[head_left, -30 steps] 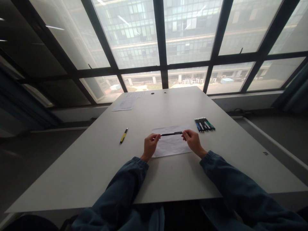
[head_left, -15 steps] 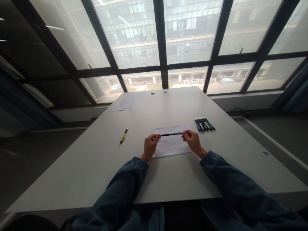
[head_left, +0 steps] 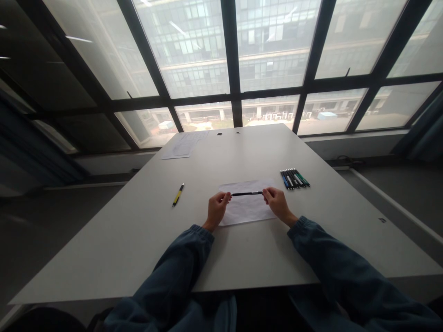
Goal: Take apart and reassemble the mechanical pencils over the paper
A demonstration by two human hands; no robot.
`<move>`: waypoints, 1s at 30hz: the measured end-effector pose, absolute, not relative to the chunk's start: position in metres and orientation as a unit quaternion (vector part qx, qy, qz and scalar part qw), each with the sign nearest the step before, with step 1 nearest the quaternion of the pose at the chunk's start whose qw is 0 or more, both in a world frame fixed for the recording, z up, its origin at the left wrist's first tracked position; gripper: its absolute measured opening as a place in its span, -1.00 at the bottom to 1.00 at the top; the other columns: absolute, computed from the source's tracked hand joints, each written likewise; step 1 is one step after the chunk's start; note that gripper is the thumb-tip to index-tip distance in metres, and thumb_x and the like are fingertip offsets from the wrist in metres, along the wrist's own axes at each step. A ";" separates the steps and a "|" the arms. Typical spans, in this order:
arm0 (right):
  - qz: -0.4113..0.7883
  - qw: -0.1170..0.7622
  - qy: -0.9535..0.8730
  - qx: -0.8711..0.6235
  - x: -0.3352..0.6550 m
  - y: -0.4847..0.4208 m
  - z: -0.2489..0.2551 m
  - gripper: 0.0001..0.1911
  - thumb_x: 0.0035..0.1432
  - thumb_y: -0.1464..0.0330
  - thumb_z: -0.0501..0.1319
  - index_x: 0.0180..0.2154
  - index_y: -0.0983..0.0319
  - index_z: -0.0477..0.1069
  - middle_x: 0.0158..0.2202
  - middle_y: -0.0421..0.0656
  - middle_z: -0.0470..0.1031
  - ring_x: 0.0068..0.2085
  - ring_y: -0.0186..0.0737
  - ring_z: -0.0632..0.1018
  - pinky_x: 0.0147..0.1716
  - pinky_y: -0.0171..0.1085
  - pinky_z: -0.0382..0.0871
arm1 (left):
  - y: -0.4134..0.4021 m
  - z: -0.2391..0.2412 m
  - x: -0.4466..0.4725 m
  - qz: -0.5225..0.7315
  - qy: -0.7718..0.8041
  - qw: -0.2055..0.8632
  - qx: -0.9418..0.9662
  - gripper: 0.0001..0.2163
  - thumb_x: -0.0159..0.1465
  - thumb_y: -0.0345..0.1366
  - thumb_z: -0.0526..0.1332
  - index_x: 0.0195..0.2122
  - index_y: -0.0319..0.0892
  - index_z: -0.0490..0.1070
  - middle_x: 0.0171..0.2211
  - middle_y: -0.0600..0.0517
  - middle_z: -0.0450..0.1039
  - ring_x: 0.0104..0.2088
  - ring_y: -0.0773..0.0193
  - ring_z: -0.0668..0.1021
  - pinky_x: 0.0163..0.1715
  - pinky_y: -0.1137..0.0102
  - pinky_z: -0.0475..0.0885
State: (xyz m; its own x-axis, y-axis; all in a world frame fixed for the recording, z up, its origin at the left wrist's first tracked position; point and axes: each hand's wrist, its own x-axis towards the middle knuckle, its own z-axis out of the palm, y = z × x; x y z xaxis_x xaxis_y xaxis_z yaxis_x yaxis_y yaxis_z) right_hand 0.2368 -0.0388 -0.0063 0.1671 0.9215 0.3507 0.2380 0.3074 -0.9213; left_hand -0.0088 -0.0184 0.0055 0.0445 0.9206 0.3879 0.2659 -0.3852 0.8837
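Note:
A black pen (head_left: pixel 245 193) lies level across the view, pinched at both ends. My left hand (head_left: pixel 217 208) is closed on its left end, and my right hand (head_left: pixel 277 204) grips the right end between thumb and fingers. Beneath the pen, a white sheet of paper (head_left: pixel 247 212) rests on the table. Just beyond my right hand, several pens (head_left: pixel 294 179) lie side by side in a row, mostly black with some blue and green. To the left of my left hand is a single yellow and black pen (head_left: pixel 178 194).
The white table (head_left: pixel 121 249) stretches away toward large windows with dark frames (head_left: pixel 235 64). Printed papers (head_left: pixel 178 146) lie at its far left corner. Close to the far edge is a dark round hole (head_left: pixel 219 134). A small dark mark (head_left: pixel 382 220) shows near the right edge.
Both hands stay in place on the pen. The pen seems to have turned slightly about its length, with a whitish patch now showing near its right end.

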 end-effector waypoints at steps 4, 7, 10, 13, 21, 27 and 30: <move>0.310 0.561 -0.573 -0.511 0.236 -0.038 -0.006 -0.59 0.20 0.10 0.16 -0.54 0.23 0.38 -0.64 -0.23 0.35 -0.60 -0.32 0.36 -0.61 -0.33 0.20 | -0.019 0.006 -0.007 0.516 0.461 0.324 0.645 -0.65 0.28 -0.04 0.21 -0.47 -0.21 0.53 -0.48 -0.03 0.55 -0.47 0.27 0.53 -0.48 0.43 0.39; 0.315 0.560 -0.565 -0.517 0.237 -0.037 -0.007 -0.59 0.19 0.09 0.15 -0.55 0.23 0.38 -0.66 -0.23 0.34 -0.61 -0.32 0.35 -0.61 -0.33 0.19 | -0.017 0.004 -0.008 0.511 0.457 0.325 0.651 -0.64 0.28 -0.04 0.19 -0.47 -0.22 0.53 -0.48 -0.04 0.55 -0.48 0.27 0.53 -0.49 0.43 0.40; 0.316 0.557 -0.565 -0.521 0.239 -0.035 -0.008 -0.61 0.18 0.10 0.15 -0.54 0.24 0.39 -0.64 -0.23 0.35 -0.60 -0.33 0.35 -0.60 -0.34 0.19 | -0.013 0.001 -0.011 0.493 0.453 0.307 0.676 -0.66 0.29 -0.05 0.18 -0.45 -0.21 0.54 -0.47 -0.03 0.56 -0.43 0.25 0.55 -0.45 0.43 0.41; 0.303 0.544 -0.581 -0.524 0.241 -0.033 -0.011 -0.62 0.20 0.12 0.13 -0.52 0.24 0.40 -0.63 -0.23 0.36 -0.57 -0.32 0.35 -0.57 -0.34 0.18 | -0.009 -0.001 -0.015 0.478 0.454 0.293 0.693 -0.69 0.27 -0.07 0.20 -0.43 -0.21 0.54 -0.46 -0.03 0.57 -0.40 0.22 0.57 -0.40 0.41 0.43; 0.250 0.533 -0.610 -0.531 0.254 -0.023 -0.016 -0.62 0.24 0.18 0.09 -0.56 0.22 0.30 -0.61 -0.28 0.28 -0.52 -0.35 0.28 -0.51 -0.33 0.09 | 0.005 -0.002 -0.009 0.421 0.441 0.138 0.781 -0.72 0.32 -0.13 0.15 -0.42 -0.16 0.50 -0.39 0.01 0.54 -0.32 0.21 0.54 -0.29 0.37 0.38; 0.260 0.543 -0.575 -0.554 0.273 -0.019 -0.020 -0.62 0.23 0.19 0.09 -0.57 0.23 0.30 -0.62 -0.29 0.26 -0.53 -0.37 0.27 -0.51 -0.34 0.10 | 0.019 -0.007 0.007 0.417 0.374 0.063 0.826 -0.80 0.28 -0.16 0.21 -0.43 -0.12 0.48 -0.38 0.01 0.53 -0.31 0.16 0.53 -0.19 0.28 0.35; 0.256 0.551 -0.557 -0.567 0.277 -0.020 -0.021 -0.61 0.23 0.19 0.10 -0.58 0.22 0.29 -0.62 -0.28 0.30 -0.54 -0.37 0.29 -0.50 -0.34 0.12 | 0.020 -0.010 0.012 0.413 0.354 0.077 0.836 -0.82 0.27 -0.16 0.24 -0.40 -0.11 0.50 -0.37 0.01 0.54 -0.31 0.16 0.53 -0.19 0.28 0.37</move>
State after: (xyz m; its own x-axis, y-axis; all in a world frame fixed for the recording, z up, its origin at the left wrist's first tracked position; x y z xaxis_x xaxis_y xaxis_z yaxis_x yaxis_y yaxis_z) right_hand 0.2774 -0.0195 -0.0214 0.2494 0.9129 0.3232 0.3500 0.2262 -0.9090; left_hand 0.0121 0.0199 -0.0096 0.4081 0.6554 0.6355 0.5278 -0.7374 0.4216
